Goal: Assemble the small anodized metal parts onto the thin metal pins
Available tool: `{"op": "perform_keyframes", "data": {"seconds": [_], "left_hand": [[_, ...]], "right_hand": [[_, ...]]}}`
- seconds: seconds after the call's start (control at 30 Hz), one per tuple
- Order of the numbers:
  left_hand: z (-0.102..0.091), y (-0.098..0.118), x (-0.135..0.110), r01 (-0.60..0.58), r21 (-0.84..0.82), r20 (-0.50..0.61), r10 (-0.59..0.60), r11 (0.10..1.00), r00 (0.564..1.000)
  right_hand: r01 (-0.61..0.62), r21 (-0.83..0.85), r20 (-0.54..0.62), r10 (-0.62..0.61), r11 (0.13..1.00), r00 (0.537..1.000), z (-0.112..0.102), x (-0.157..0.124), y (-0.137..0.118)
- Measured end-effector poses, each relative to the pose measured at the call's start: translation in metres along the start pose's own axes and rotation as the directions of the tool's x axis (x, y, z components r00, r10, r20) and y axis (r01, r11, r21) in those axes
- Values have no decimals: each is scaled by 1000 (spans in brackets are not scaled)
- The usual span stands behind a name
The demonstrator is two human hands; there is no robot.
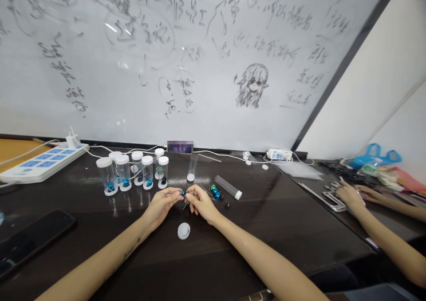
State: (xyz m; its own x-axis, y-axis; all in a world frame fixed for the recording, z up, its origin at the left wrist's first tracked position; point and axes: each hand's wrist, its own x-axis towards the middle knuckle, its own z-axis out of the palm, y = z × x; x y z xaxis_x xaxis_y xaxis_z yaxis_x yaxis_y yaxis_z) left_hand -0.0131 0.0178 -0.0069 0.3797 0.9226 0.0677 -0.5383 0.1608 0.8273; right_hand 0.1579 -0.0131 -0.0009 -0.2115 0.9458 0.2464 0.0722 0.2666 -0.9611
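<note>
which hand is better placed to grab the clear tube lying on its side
Right, probably. The right hand is beside the lying tube, only the small parts pile between them; the left hand, pinching a blue part, is on the far side and would have to cross over.

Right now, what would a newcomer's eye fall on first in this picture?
First, the big whiteboard filling the back wall, covered with handwriting and a sketched cartoon figure right of centre. Then, mid-table, the left hand and right hand meet around a small blue part, with a row of white-capped vials behind them to the left.
</note>
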Motion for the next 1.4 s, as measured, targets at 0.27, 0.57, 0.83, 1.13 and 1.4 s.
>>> {"op": "perform_keyframes", "data": {"seconds": [0.27, 0.57, 0.83, 1.13, 1.4], "left_hand": [[1, 1, -1, 22, 8, -8, -22, 1000, 1000], [3, 3, -2, 11, -3, -15, -11, 1000, 1000], [1, 1, 0, 18, 20, 9, -18, 1000, 1000], [1, 0, 0, 12, -5, 2, -12, 1000, 1000], [1, 1, 0, 18, -25, -18, -18, 1000, 1000]], "right_hand": [[-57, -19, -12, 57, 998, 998, 0, 1, 2], [-32, -19, -8, 32, 999, 999, 0, 0, -1], [-68, -7, -30, 67, 998, 997, 0, 1, 0], [-26, -9, -14, 26, 1000, 1000, 0, 1, 2], [-13, 7, -11, 13, 1000, 1000, 0, 1, 1]]}}
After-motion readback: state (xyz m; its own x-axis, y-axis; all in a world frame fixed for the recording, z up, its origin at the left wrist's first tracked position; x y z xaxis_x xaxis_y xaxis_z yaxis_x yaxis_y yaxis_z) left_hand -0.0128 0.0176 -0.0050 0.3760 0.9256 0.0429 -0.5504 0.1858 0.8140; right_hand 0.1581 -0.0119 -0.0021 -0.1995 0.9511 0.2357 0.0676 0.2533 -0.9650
